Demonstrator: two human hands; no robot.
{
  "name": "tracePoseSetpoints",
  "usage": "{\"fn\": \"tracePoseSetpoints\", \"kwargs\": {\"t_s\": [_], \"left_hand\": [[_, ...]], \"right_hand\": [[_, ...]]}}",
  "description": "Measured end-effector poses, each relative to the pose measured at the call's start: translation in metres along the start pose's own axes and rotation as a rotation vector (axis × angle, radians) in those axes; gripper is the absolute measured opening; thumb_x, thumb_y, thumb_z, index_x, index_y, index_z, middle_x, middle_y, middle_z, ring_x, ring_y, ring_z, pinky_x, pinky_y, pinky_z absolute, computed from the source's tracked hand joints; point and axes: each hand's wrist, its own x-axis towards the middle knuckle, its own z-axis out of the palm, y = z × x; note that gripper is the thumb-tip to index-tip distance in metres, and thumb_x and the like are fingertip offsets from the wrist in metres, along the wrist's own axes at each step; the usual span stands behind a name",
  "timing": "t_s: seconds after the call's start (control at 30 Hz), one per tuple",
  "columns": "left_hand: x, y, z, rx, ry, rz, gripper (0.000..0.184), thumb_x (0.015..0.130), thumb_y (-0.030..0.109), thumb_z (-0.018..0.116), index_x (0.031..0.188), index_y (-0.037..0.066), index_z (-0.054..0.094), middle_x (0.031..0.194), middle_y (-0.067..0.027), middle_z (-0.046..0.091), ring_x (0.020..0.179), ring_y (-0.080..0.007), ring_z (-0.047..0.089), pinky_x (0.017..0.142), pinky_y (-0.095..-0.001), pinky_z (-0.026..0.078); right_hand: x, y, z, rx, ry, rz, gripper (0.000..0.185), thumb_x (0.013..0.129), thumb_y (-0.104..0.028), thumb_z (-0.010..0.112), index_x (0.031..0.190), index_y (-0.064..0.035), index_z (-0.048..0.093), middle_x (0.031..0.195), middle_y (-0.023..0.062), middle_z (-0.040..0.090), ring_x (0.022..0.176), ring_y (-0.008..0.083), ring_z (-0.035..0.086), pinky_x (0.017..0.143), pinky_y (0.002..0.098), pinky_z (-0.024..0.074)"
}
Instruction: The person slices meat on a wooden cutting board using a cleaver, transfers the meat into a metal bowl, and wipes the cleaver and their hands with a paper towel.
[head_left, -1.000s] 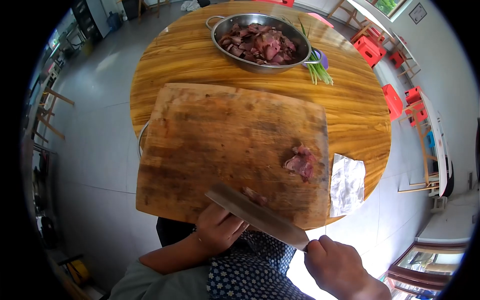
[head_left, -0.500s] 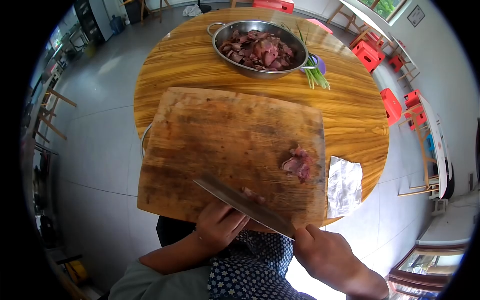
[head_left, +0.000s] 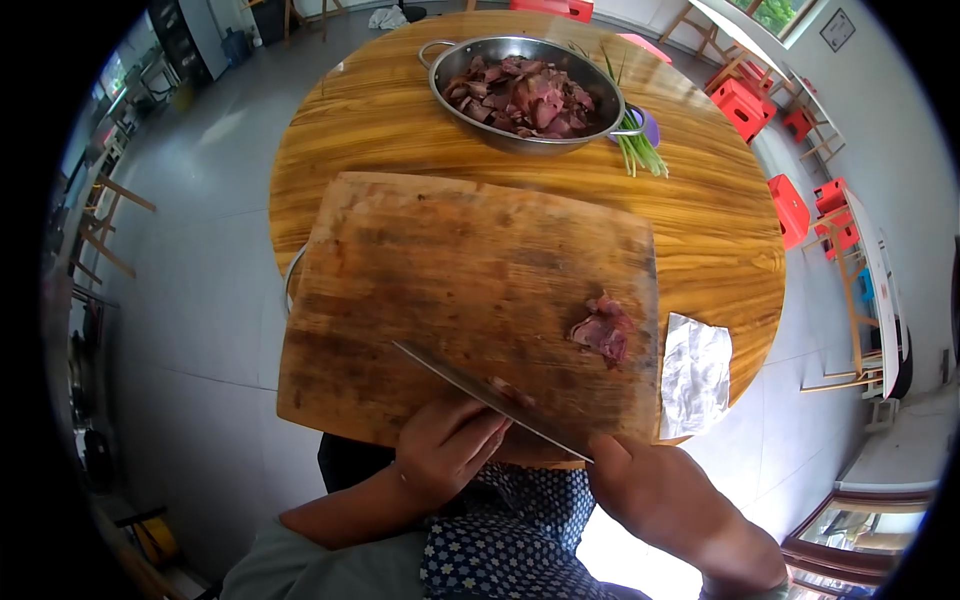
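My right hand (head_left: 650, 490) is wrapped around the handle of a kitchen knife (head_left: 480, 390) with a broad blade. The blade slants across the near part of the wooden cutting board (head_left: 450, 260), its tip toward the upper left. Close against the near side of the blade, my left hand (head_left: 445, 445) has its fingers curled down at the board's near edge. A small piece of meat (head_left: 512, 391) shows just past the blade; the rest of it is hidden by blade and fingers. Toward the board's right side lies a small heap of cut meat (head_left: 602, 330).
A two-handled metal pan (head_left: 530, 145) full of sliced meat stands at the back of the round wooden table (head_left: 710, 220). Green onions (head_left: 638, 150) lie by its right handle, over something purple. A crumpled white paper (head_left: 697, 375) rests right of the board. Red stools (head_left: 742, 108) stand beyond.
The knife blade has turned more upright and shifted slightly, with my right hand a little higher. My left hand stays beside it. The whole view has moved slightly.
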Motion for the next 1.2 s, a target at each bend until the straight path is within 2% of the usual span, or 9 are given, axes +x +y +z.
{"fn": "tracePoseSetpoints", "kwargs": {"t_s": [0.2, 0.4, 0.5, 0.63, 0.8, 0.87, 1.07, 1.13, 1.2], "left_hand": [[0.001, 0.000, -0.003, -0.012, -0.040, -0.034, 0.024, 0.077, 0.002, 0.077, 0.101, -0.003, 0.073, 0.103, -0.0141, 0.071, 0.089, -0.0272, 0.070, 0.072, -0.0353, 0.059], [0.001, -0.002, 0.001, -0.013, -0.028, -0.042, 0.026, 0.075, 0.002, 0.078, 0.100, -0.002, 0.073, 0.099, -0.0134, 0.071, 0.085, -0.0277, 0.070, 0.071, -0.0366, 0.059], [-0.004, -0.001, 0.000, 0.047, -0.002, -0.045, 0.027, 0.072, 0.002, 0.079, 0.098, -0.001, 0.073, 0.097, -0.0137, 0.070, 0.084, -0.0288, 0.070, 0.071, -0.0370, 0.058], [-0.007, 0.000, -0.001, 0.085, -0.015, -0.043, 0.025, 0.070, 0.003, 0.080, 0.094, 0.001, 0.072, 0.097, -0.0147, 0.070, 0.084, -0.0312, 0.069, 0.071, -0.0373, 0.057], [-0.006, -0.005, 0.003, 0.009, -0.004, -0.049, 0.024, 0.071, 0.004, 0.079, 0.094, 0.002, 0.072, 0.098, -0.0147, 0.069, 0.083, -0.0313, 0.069, 0.071, -0.0377, 0.057], [-0.006, -0.008, 0.001, -0.001, -0.018, -0.040, 0.024, 0.071, 0.004, 0.079, 0.095, 0.002, 0.072, 0.098, -0.0148, 0.069, 0.083, -0.0310, 0.069, 0.071, -0.0376, 0.057], [-0.008, -0.003, 0.000, 0.041, 0.023, -0.047, 0.025, 0.072, 0.004, 0.079, 0.095, 0.002, 0.071, 0.097, -0.0139, 0.069, 0.082, -0.0314, 0.069, 0.071, -0.0373, 0.056], [-0.008, -0.001, -0.002, 0.037, -0.001, -0.076, 0.032, 0.070, -0.001, 0.079, 0.102, -0.002, 0.072, 0.100, -0.0179, 0.070, 0.087, -0.0341, 0.070, 0.074, -0.0388, 0.057], [-0.007, -0.001, -0.001, 0.048, 0.013, -0.051, 0.031, 0.070, -0.001, 0.079, 0.101, -0.001, 0.072, 0.097, -0.0171, 0.070, 0.085, -0.0335, 0.070, 0.073, -0.0385, 0.057]], "right_hand": [[-0.023, -0.001, -0.013, -0.032, -0.085, 0.089, 0.012, 0.092, -0.011, 0.059, 0.095, -0.0016, 0.052, 0.078, 0.0136, 0.062, 0.064, 0.0349, 0.064, 0.055, 0.0458, 0.0507], [-0.002, -0.004, -0.019, -0.029, -0.133, 0.086, 0.012, 0.092, -0.011, 0.059, 0.094, -0.0018, 0.052, 0.079, 0.0131, 0.061, 0.064, 0.0332, 0.065, 0.055, 0.0455, 0.0510], [0.014, -0.008, -0.010, -0.069, -0.075, -0.025, 0.013, 0.090, -0.008, 0.058, 0.095, -0.0001, 0.050, 0.080, 0.0158, 0.060, 0.065, 0.0353, 0.066, 0.054, 0.0443, 0.0519], [0.007, -0.007, -0.006, -0.117, -0.038, -0.045, 0.013, 0.089, -0.008, 0.058, 0.097, -0.0003, 0.050, 0.080, 0.0157, 0.060, 0.068, 0.0347, 0.067, 0.056, 0.0447, 0.0523], [-0.021, -0.004, -0.009, -0.096, -0.170, 0.156, 0.012, 0.091, -0.011, 0.059, 0.096, -0.0014, 0.053, 0.082, 0.0135, 0.060, 0.071, 0.0312, 0.067, 0.059, 0.0438, 0.0524], [-0.016, -0.007, -0.010, -0.114, -0.177, 0.157, 0.012, 0.091, -0.012, 0.059, 0.094, -0.0017, 0.053, 0.081, 0.0129, 0.060, 0.067, 0.0307, 0.065, 0.056, 0.0422, 0.0518], [0.017, -0.008, 0.003, -0.067, -0.033, 0.004, 0.012, 0.088, -0.006, 0.059, 0.096, -0.0006, 0.051, 0.083, 0.0152, 0.061, 0.069, 0.0338, 0.067, 0.058, 0.0449, 0.0529], [0.019, -0.010, 0.006, -0.044, -0.032, -0.001, 0.014, 0.088, -0.004, 0.054, 0.101, -0.0011, 0.049, 0.085, 0.0212, 0.063, 0.074, 0.0415, 0.068, 0.061, 0.0485, 0.0549], [0.010, -0.005, 0.011, -0.051, 0.022, -0.032, 0.014, 0.088, -0.004, 0.054, 0.101, -0.0013, 0.049, 0.086, 0.0211, 0.063, 0.073, 0.0408, 0.068, 0.060, 0.0480, 0.0552]]}}
